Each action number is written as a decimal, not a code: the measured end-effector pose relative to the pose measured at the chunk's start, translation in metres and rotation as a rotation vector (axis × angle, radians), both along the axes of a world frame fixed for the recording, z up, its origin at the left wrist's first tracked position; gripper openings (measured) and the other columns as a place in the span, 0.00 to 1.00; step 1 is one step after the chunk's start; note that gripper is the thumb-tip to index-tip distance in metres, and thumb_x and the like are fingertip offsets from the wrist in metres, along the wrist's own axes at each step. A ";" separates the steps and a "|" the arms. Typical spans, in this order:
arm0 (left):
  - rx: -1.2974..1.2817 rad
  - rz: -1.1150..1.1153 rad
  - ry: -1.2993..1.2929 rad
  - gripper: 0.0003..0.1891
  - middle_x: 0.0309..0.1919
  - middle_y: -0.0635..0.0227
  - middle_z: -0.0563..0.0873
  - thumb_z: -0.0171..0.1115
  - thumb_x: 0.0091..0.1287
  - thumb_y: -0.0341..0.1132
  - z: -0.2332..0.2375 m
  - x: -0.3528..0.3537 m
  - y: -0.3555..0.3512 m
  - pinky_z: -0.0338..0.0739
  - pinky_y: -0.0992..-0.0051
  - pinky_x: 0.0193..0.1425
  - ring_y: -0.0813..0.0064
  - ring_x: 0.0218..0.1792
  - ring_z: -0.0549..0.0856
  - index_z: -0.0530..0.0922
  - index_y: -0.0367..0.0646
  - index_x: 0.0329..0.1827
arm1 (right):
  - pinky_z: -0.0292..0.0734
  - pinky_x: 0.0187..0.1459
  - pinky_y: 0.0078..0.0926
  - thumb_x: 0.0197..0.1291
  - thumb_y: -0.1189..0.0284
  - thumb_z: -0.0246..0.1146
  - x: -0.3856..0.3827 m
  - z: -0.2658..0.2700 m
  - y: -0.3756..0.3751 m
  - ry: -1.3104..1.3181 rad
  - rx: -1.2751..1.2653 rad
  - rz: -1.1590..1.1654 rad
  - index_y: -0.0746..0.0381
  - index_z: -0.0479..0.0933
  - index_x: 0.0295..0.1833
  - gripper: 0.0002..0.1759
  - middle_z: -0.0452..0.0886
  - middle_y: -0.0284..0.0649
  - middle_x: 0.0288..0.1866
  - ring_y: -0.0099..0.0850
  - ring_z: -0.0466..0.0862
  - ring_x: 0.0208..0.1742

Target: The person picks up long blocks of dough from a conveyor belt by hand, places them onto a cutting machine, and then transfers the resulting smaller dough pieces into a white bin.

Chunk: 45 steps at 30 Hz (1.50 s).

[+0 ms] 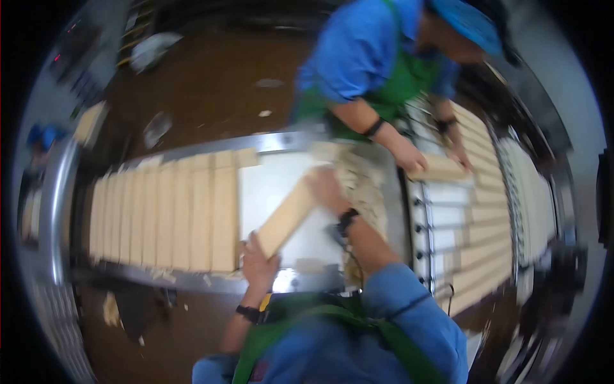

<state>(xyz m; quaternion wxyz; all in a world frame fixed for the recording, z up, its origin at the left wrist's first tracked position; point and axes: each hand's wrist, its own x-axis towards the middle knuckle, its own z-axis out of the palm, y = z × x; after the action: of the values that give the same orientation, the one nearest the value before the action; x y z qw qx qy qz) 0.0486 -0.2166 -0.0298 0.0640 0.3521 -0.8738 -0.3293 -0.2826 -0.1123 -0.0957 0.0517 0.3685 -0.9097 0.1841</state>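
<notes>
A long, cream-coloured rectangular slab (284,217), dough-like in look, lies slanted between my two hands over a white work surface (313,233). At its lower end, my left hand (259,264) is closed around the edge. My right hand (326,189), blurred by motion, grips the upper end. Just left of the slab, a row of similar cream slabs (169,211) lies side by side. Thin pale scraps (366,192) are heaped to the right of my right hand.
Across the table a co-worker in a blue shirt and green apron (400,89) holds another slab (441,168) over a conveyor with dark rods (441,214). More slabs (489,224) line its right side. A metal rail (211,148) edges the table. Scraps lie on the brown floor (217,83).
</notes>
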 end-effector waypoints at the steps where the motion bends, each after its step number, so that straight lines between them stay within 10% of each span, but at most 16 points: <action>1: -0.035 -0.030 -0.102 0.57 0.74 0.32 0.68 0.82 0.55 0.45 -0.005 -0.003 0.000 0.76 0.47 0.72 0.33 0.68 0.78 0.57 0.44 0.87 | 0.77 0.64 0.54 0.72 0.52 0.64 0.021 0.030 0.007 0.062 -0.103 0.024 0.67 0.81 0.59 0.28 0.84 0.57 0.54 0.54 0.82 0.60; 14: -0.144 -0.055 0.270 0.40 0.69 0.46 0.71 0.75 0.57 0.28 0.036 -0.066 0.119 0.74 0.52 0.73 0.40 0.68 0.76 0.73 0.50 0.77 | 0.77 0.61 0.52 0.69 0.58 0.68 0.068 0.115 0.186 0.005 -0.501 -0.545 0.70 0.75 0.65 0.30 0.81 0.57 0.55 0.58 0.80 0.59; 22: -0.232 -0.436 0.375 0.44 0.71 0.46 0.70 0.75 0.54 0.24 0.104 -0.217 0.259 0.75 0.50 0.68 0.37 0.67 0.75 0.71 0.51 0.79 | 0.79 0.58 0.54 0.73 0.58 0.66 -0.049 0.146 0.386 0.417 -0.631 -0.865 0.64 0.76 0.67 0.26 0.85 0.52 0.56 0.56 0.83 0.57; 29: -0.268 -0.696 0.115 0.48 0.68 0.48 0.73 0.87 0.52 0.37 0.136 -0.337 0.348 0.81 0.54 0.58 0.41 0.57 0.84 0.70 0.51 0.77 | 0.79 0.63 0.52 0.74 0.53 0.64 -0.169 0.111 0.515 0.162 -0.497 -0.990 0.66 0.78 0.65 0.28 0.86 0.56 0.61 0.56 0.84 0.63; 31: -0.282 -0.753 0.054 0.48 0.68 0.48 0.74 0.86 0.54 0.40 0.141 -0.366 0.360 0.82 0.56 0.58 0.41 0.57 0.84 0.69 0.50 0.79 | 0.73 0.69 0.59 0.75 0.48 0.61 -0.180 0.119 0.532 -0.266 -0.228 -1.030 0.67 0.78 0.67 0.32 0.84 0.60 0.64 0.58 0.83 0.67; 37: -0.215 -0.927 0.088 0.47 0.66 0.45 0.74 0.80 0.64 0.44 0.113 -0.421 0.399 0.81 0.54 0.63 0.40 0.61 0.83 0.64 0.48 0.84 | 0.53 0.79 0.75 0.67 0.48 0.68 -0.172 0.131 0.543 0.020 0.266 -1.116 0.66 0.79 0.66 0.35 0.81 0.55 0.70 0.54 0.77 0.73; 45: 0.256 -0.552 0.262 0.39 0.70 0.42 0.72 0.73 0.69 0.35 0.052 -0.429 0.432 0.76 0.50 0.72 0.37 0.66 0.79 0.66 0.47 0.83 | 0.49 0.79 0.76 0.71 0.50 0.65 -0.126 0.111 0.479 0.170 0.032 -0.831 0.60 0.69 0.82 0.40 0.71 0.59 0.78 0.58 0.68 0.79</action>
<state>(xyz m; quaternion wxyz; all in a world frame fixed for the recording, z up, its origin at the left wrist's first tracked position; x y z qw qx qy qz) -0.3808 0.2154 0.0219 0.0394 0.0621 -0.8720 -0.4839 -0.4081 0.3669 0.0154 0.1909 -0.0148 -0.9761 0.1025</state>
